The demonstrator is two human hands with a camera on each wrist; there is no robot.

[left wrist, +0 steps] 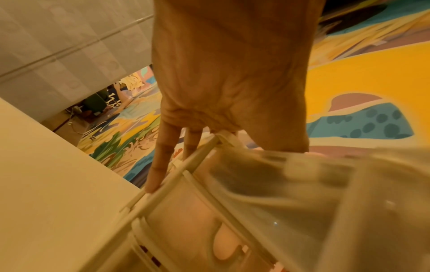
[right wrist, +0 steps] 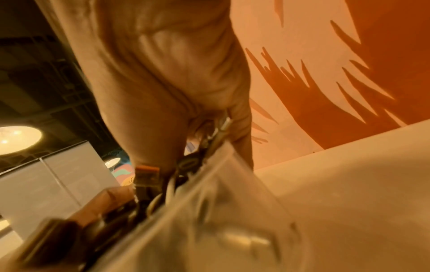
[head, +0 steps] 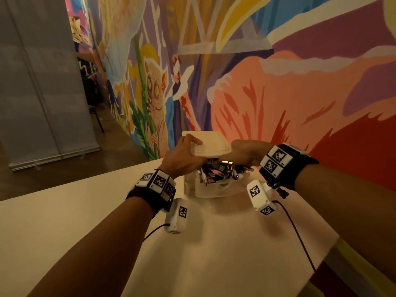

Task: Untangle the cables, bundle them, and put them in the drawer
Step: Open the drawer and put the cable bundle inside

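Cables [head: 218, 171]: a dark tangle with metal plug ends, heaped in the pulled-out drawer; the pile runs left to right across it, and the plugs point every way, so you get no single heading.
Drawer [head: 211, 190]: translucent white, slid out toward you from the small drawer unit [head: 209, 144]; its long side lies crosswise to your view, its open mouth faces up.
Drawer unit, place: on the pale table [head: 64, 228], near the far edge, close to the painted wall [head: 278, 86].
Your left hand [head: 182, 156]: on the unit's top left corner, thumb over the lid, fingers down the side.
Left hand, state: fingers fairly straight, pressing the frame rather than wrapped round it.
Your right hand [head: 246, 153]: over the drawer's right end, knuckles up, fingers curled down into the cables.
Right hand, state: closed round a clump of cables.
Head view only: the whole layout, both wristbands [head: 278, 161] with their markers, and the drawer's fill.
Left wrist view only: the left hand [left wrist: 230, 73] from beneath, one fingertip [left wrist: 152, 184] on the unit's white rail [left wrist: 167, 184]; the drawer wall is a blur here.
Right wrist view only: the right hand [right wrist: 167, 88] from beneath, a plug with an orange insert [right wrist: 147, 174] and pale cords [right wrist: 172, 185] poking above the drawer rim [right wrist: 223, 165], and a ceiling lamp [right wrist: 16, 139].
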